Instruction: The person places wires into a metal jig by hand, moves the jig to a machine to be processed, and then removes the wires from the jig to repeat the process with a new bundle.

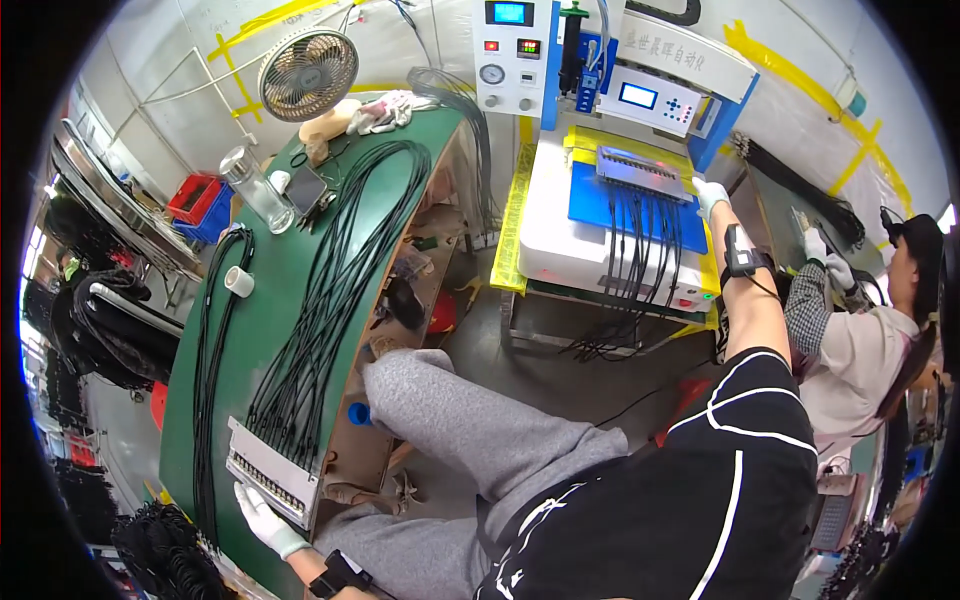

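My left hand (265,522), in a white glove, lies along the near edge of a metal strip fixture (268,472) on the green table. Its fingers are stretched out against the fixture's side. A row of cable ends sits in that fixture, and black cables (335,280) run from it up the table. My right hand (711,198), gloved too, is at the right end of a second metal fixture (640,172). That fixture rests on the machine's blue plate (592,200), with black cables hanging off the front. How the right fingers are closed is too small to make out.
On the green table (240,330) stand a fan (308,75), a clear jar (257,190) and a white roll (239,282). A white machine (590,255) with a control panel (647,100) stands ahead. To the right, a co-worker (860,330) sits at another bench.
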{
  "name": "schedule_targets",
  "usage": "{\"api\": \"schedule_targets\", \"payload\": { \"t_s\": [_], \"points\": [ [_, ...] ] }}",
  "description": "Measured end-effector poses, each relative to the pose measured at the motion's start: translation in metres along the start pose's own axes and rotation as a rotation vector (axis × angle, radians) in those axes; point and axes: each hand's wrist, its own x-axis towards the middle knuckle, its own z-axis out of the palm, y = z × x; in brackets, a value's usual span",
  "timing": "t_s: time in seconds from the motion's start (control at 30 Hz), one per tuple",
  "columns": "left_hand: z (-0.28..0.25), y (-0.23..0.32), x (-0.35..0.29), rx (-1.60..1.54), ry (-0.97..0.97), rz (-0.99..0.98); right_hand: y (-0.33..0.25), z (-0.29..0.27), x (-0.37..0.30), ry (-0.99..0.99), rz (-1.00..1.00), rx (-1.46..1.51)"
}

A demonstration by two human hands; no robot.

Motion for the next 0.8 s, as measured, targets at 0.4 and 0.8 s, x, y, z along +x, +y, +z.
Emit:
{"api": "schedule_targets", "payload": {
  "t_s": [0.4, 0.8],
  "points": [
    [-0.006, 0.092, -0.06, -0.085, 0.162, 0.33, 0.018, 0.002, -0.086, 0.308, -0.51, -0.482],
    [0.073, 0.174, -0.127, -0.452, -0.479, 0.141, -0.107, 0.043, -0.179, -0.519, -0.666, 0.5]
  ]
}}
